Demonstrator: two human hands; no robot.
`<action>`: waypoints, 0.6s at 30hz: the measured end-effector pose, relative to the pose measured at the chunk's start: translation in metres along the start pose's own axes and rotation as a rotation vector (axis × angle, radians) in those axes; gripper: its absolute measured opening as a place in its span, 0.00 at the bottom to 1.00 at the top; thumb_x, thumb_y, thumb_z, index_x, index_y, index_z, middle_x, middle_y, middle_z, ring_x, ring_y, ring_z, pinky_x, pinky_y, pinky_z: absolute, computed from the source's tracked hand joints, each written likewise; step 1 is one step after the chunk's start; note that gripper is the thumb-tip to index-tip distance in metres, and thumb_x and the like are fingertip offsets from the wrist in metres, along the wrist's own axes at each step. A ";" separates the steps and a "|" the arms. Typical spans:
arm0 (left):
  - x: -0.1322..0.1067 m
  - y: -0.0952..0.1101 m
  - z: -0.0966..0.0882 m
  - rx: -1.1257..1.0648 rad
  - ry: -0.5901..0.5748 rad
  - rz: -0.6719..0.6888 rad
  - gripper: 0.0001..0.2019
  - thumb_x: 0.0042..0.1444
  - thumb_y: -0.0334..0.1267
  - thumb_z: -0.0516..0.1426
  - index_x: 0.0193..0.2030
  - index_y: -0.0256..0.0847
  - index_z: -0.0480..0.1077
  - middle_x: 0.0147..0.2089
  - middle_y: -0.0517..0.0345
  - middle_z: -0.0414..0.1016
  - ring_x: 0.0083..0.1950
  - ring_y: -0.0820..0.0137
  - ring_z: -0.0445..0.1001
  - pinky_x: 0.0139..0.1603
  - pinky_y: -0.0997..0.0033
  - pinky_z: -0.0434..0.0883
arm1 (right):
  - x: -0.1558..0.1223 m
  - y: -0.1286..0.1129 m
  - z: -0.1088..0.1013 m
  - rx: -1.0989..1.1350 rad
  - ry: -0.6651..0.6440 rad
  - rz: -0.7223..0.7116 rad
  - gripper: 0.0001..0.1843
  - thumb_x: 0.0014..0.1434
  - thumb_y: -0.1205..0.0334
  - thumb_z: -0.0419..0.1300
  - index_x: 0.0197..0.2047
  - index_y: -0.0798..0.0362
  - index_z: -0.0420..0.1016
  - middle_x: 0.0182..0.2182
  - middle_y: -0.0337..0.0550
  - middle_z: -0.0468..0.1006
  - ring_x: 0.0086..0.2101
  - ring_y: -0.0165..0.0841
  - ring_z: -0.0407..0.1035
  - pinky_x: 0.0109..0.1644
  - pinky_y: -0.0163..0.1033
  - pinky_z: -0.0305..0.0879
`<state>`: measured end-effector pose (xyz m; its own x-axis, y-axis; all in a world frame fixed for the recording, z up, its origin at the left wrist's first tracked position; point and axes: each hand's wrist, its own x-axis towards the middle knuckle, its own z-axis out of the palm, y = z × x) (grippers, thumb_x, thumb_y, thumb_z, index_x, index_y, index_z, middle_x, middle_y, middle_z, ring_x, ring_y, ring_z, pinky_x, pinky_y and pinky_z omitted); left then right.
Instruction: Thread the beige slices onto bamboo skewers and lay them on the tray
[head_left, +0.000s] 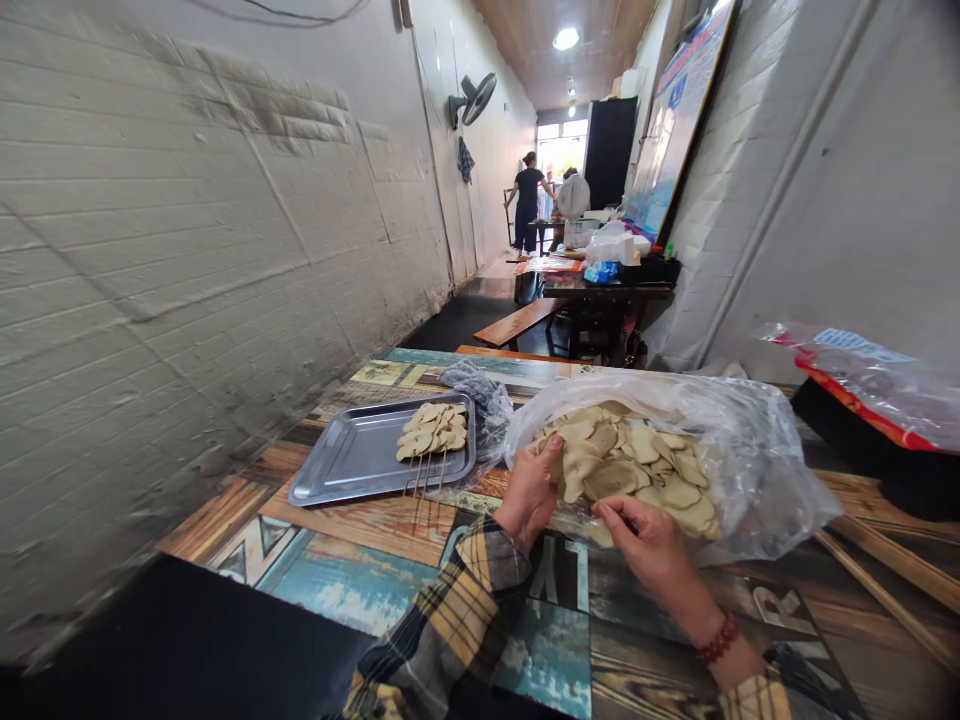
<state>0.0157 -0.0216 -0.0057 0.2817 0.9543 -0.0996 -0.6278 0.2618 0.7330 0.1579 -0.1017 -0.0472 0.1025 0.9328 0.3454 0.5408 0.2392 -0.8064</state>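
Left hand (531, 492) on slices, right hand (645, 545) on stick, both at bag

Left: fingers curled closed, thumb on top, gripping pale flat slices (579, 470) at near-left side of clear plastic bag (780, 490). Right: thumb and index pinched shut on what looks like a thin stick (590, 494), mostly hidden; its tip is at the slices. Bag lies open on the counter (352, 570), loaded with loose overlapping slices. Metal tray (341, 460) to its left: skewered slices (431, 432) at right end, sticks overhanging near rim, rest bare.
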 end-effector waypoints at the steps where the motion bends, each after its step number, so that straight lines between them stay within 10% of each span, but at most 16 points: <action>1: 0.000 0.000 0.000 0.002 -0.003 0.001 0.23 0.36 0.49 0.75 0.34 0.35 0.79 0.31 0.51 0.82 0.43 0.58 0.82 0.48 0.63 0.76 | 0.000 -0.002 0.000 0.006 0.002 0.005 0.21 0.63 0.47 0.55 0.29 0.51 0.81 0.21 0.42 0.79 0.24 0.36 0.72 0.29 0.36 0.65; 18: -0.006 -0.008 0.001 0.046 -0.057 -0.052 0.25 0.34 0.37 0.76 0.43 0.34 0.79 0.43 0.47 0.83 0.40 0.65 0.80 0.46 0.67 0.74 | 0.004 -0.005 -0.003 0.089 0.048 0.089 0.22 0.62 0.45 0.56 0.29 0.52 0.79 0.18 0.37 0.72 0.21 0.32 0.65 0.26 0.35 0.58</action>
<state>0.0196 -0.0300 -0.0106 0.3546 0.9296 -0.1011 -0.5773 0.3026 0.7583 0.1581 -0.1006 -0.0400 0.1875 0.9382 0.2910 0.4516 0.1808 -0.8737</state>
